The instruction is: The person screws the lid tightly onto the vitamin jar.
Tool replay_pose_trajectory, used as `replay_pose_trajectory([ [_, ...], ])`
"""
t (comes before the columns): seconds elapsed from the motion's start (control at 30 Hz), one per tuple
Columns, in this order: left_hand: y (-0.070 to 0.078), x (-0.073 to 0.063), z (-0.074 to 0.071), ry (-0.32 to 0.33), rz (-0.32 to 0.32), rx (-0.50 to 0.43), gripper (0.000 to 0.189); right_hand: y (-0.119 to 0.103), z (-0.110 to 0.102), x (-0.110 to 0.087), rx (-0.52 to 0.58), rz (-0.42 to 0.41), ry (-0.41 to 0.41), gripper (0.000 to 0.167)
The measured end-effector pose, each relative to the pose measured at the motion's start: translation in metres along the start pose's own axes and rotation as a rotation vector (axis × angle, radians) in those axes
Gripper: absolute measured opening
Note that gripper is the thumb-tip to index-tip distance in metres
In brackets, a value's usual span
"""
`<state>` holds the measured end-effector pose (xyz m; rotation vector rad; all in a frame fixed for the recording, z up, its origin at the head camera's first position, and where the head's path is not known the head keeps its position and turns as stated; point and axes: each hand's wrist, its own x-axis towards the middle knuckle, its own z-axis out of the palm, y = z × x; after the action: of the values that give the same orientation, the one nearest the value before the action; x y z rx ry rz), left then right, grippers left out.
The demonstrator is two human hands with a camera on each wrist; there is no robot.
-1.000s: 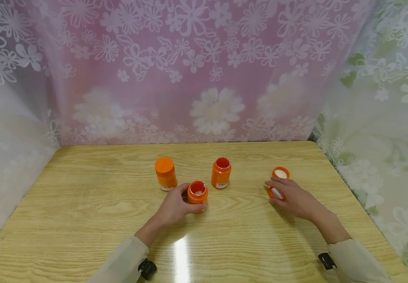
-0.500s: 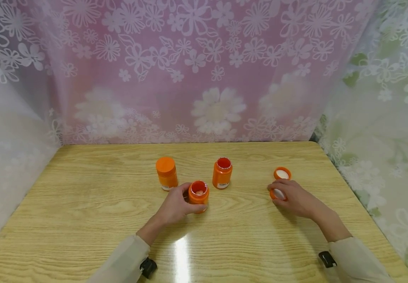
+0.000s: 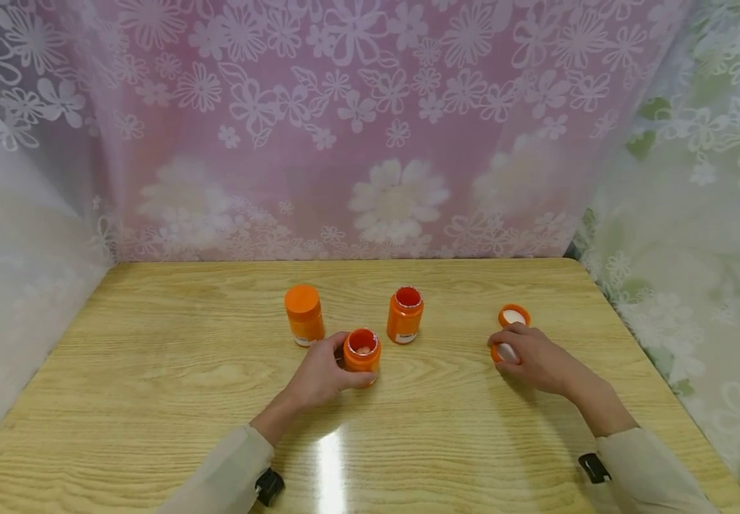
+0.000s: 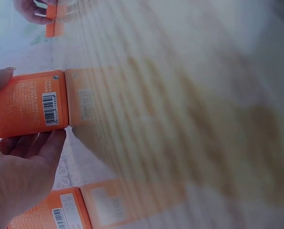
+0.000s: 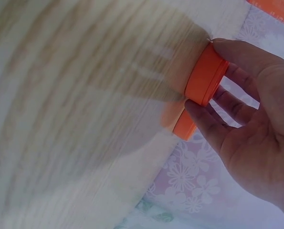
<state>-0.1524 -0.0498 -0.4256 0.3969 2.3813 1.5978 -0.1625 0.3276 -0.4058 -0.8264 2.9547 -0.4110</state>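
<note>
Orange cap (image 3: 507, 353) toward the surface's right edge (image 3: 623, 343): I see the right hand (image 3: 541, 361) newly pinching, likely securing it; the left hand (image 3: 320, 371) grips an uncapped bottle (image 3: 362, 364).

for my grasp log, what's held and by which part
Left hand: nearest orange bottle, round its body. Right hand: nearer orange lid, by its edge.

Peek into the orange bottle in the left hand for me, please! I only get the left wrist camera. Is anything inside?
Observer: Yes, in the head view the open orange bottle has small pinkish pieces inside; I can't tell what they are.
Operator: Does any bottle have its lid on?
Observer: One does: the capped orange bottle, behind and left of it.
Operator: Which way up is the lid in the other hand?
Observer: Inside up: the right hand holds an orange lid with its white inside showing.
</note>
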Motion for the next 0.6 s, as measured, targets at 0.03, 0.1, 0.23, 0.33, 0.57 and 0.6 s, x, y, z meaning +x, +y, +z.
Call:
replay_pose_trajectory([
  [0.03,-0.0001,0.0000,0.0002,-0.001,0.002,0.002,0.059,0.0001,-0.0001,0.0001,-0.006,-0.001,-0.001,0.031],
  [0.1,0.0000,-0.0001,0.0005,-0.002,-0.002,0.005,0.059,0.0001,-0.0003,0.0004,-0.017,-0.006,-0.002,0.031],
  [0.23,0.0003,-0.0002,0.0007,0.003,-0.003,0.015,0.060,-0.0007,-0.0012,0.0021,-0.029,-0.025,-0.003,0.030],
  [0.33,0.0005,-0.0002,0.0008,0.005,-0.005,0.016,0.060,-0.0012,-0.0026,0.0029,-0.014,-0.018,-0.011,0.031],
  [0.57,0.0004,-0.0002,0.0010,0.005,-0.005,0.013,0.059,-0.0049,-0.0077,0.0036,0.045,0.044,-0.025,0.035],
  [0.6,0.0001,-0.0002,0.0010,0.005,-0.007,0.012,0.059,-0.0064,-0.0094,0.0036,0.051,0.056,-0.028,0.036],
])
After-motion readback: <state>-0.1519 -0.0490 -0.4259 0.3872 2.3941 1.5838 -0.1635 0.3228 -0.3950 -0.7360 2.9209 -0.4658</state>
